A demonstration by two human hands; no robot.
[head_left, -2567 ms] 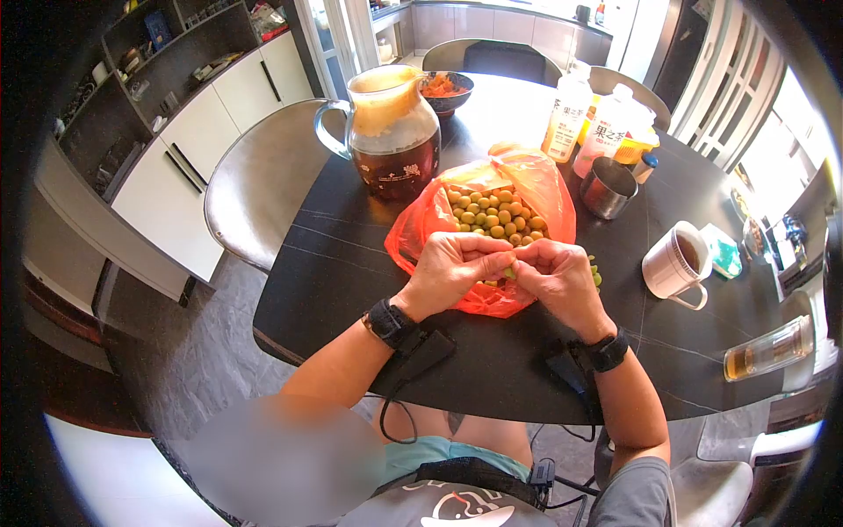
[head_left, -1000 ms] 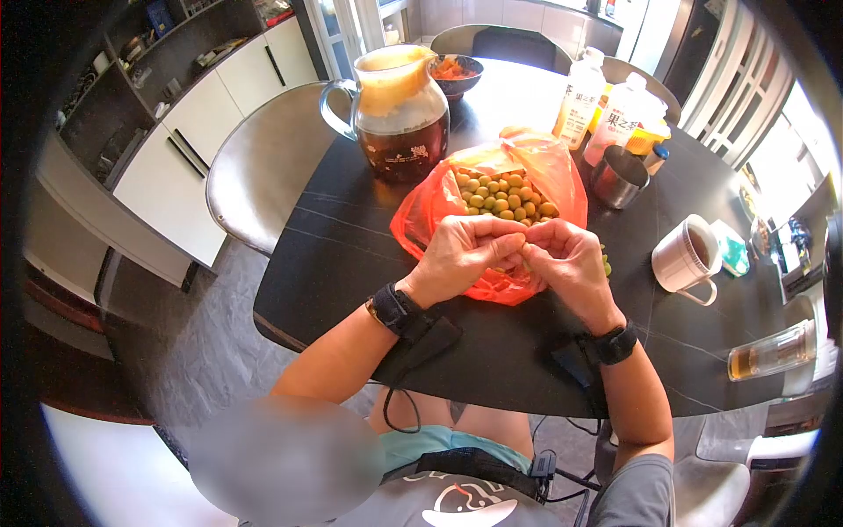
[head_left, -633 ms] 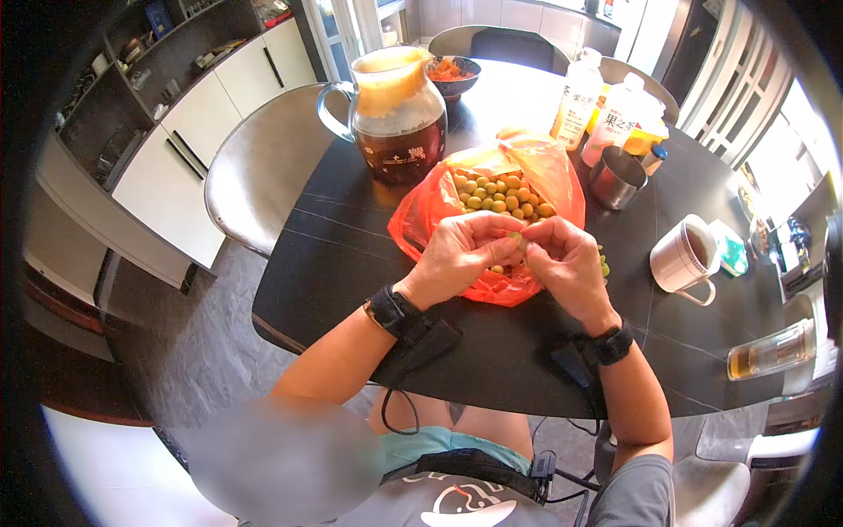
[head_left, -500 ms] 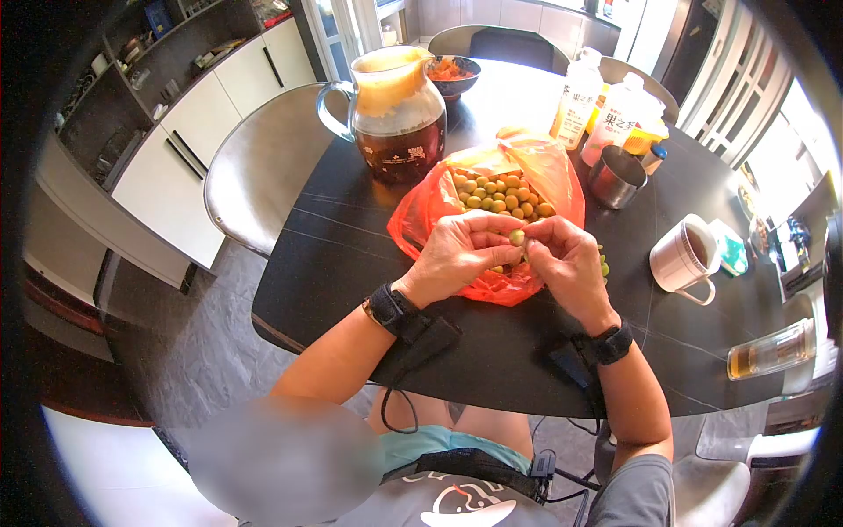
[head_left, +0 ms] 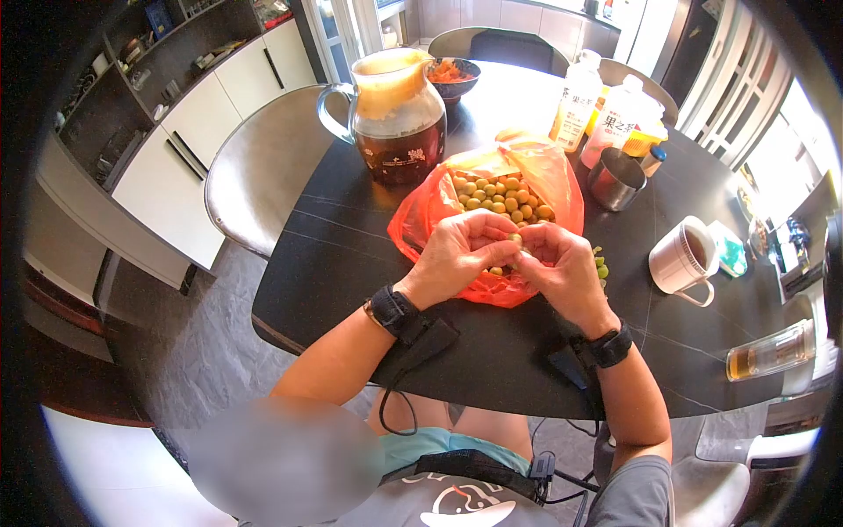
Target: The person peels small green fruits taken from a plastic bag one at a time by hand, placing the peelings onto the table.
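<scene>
The red bag [head_left: 562,189] held round yellow-green fruits [head_left: 509,188]; the pitcher [head_left: 397,119] held dark liquid [head_left: 399,154]. Over the bag's near side, the left hand [head_left: 458,256] and right hand [head_left: 571,272], both curled, pinched one small fruit [head_left: 515,238], more hidden than a moment earlier.

We hold a small green fruit [head_left: 515,238] over an open red bag [head_left: 562,180].

Our left hand [head_left: 458,256] and right hand [head_left: 571,270] meet fingertip to fingertip around it, in front of the round green-and-yellow fruits [head_left: 507,195] heaped in the bag; on the dark table [head_left: 329,263] we have a jug [head_left: 399,132] of dark liquid beyond the bag to the left, a metal cup [head_left: 617,182] near its right side, and a white mug [head_left: 678,256] farther right, with green pieces [head_left: 601,265] just beside our right hand.
</scene>
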